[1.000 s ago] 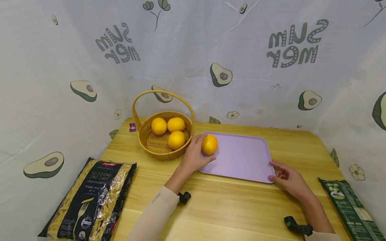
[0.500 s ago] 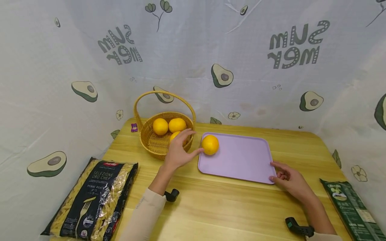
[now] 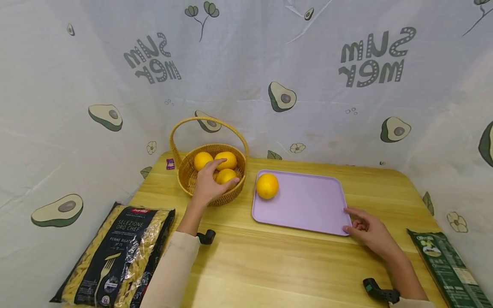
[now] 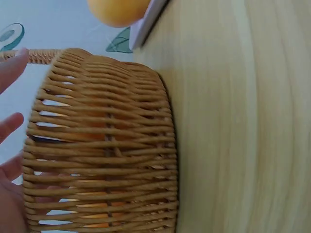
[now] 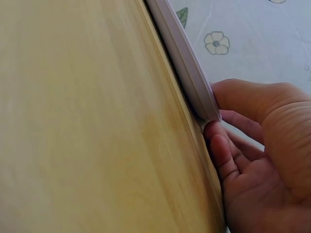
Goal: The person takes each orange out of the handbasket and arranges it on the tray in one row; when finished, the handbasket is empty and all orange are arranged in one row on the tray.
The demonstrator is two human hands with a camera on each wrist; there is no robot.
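My left hand [image 3: 206,184] reaches over the rim of a wicker basket [image 3: 231,196], its fingers spread above the front orange [image 3: 226,175]. Two more oranges lie behind, one at left [image 3: 202,159] and one at right [image 3: 231,159]. In the left wrist view the basket's woven side [image 4: 107,145] hides most of the fruit, and contact with an orange cannot be made out. Another orange [image 3: 267,186] sits at the left end of a lilac tray [image 3: 308,205]. My right hand [image 3: 369,233] grips the tray's near right corner, thumb against the rim [image 5: 206,97] in the right wrist view.
A bag of penne pasta [image 3: 115,256] lies at the left front. At the right edge lies a green packet [image 3: 450,261]. A small purple wrapped piece [image 3: 170,164] sits left of the basket. A printed curtain [image 3: 246,64] hangs behind the wooden table [image 3: 277,269].
The left hand has let go of the orange on the tray and moved left to the basket, over the front orange there. The right hand stays at the tray corner.
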